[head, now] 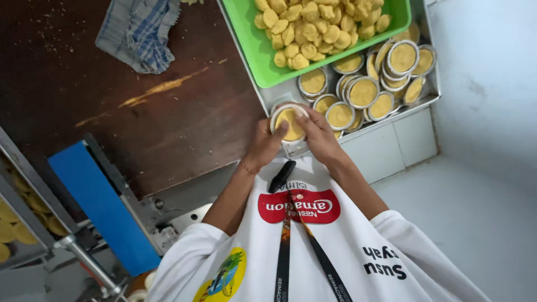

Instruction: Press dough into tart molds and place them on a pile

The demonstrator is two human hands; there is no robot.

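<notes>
I have both hands on one small round tin mould (pixel 288 123) lined with yellow dough, held just above the near edge of the metal tray (pixel 282 95). My left hand (pixel 265 144) cups the mould from the left side, with fingers curled round its rim, and my right hand (pixel 319 136) grips it from the right, with the thumb lying over the dough. Both hands are closed on this mould, neither is free. Just beyond it, in the metal tray, lie many more filled moulds (pixel 363 92) of the same kind, some flat and some leaning on one another. A green tray (pixel 254 47) rests across the far part of the metal tray and holds a heap of yellow dough pieces (pixel 313 25). To my left the dark brown counter (pixel 140 106) carries a crumpled blue checked cloth (pixel 140 31) near its far edge
</notes>
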